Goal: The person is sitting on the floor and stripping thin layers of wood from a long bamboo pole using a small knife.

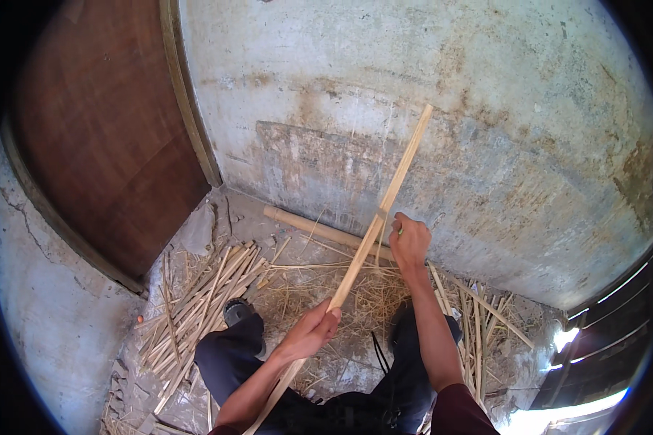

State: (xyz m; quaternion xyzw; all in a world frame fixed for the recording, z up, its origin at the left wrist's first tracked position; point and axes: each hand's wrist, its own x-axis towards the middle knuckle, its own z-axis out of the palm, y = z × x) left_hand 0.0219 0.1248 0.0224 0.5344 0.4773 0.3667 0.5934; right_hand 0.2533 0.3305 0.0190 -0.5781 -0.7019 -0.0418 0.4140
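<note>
My left hand (310, 333) is closed around a long, pale split-bamboo strip (359, 261), which slants from beside my left forearm up and to the right, its far end in front of the wall. A node shows as a slight step partway along it. Just right of that node, my right hand (411, 241) is curled shut. A small yellowish-green bit shows between its fingers, but what it grips is mostly hidden. A thin curled shaving (381, 243) hangs beside the strip, close to my right fingers.
Split strips (196, 312) lie heaped on the floor at left, with more strips (479, 326) at right. A round bamboo pole (312, 226) lies near the stained wall (326, 156). Shavings (363, 297) litter the floor between my feet. A brown door (109, 130) stands at left.
</note>
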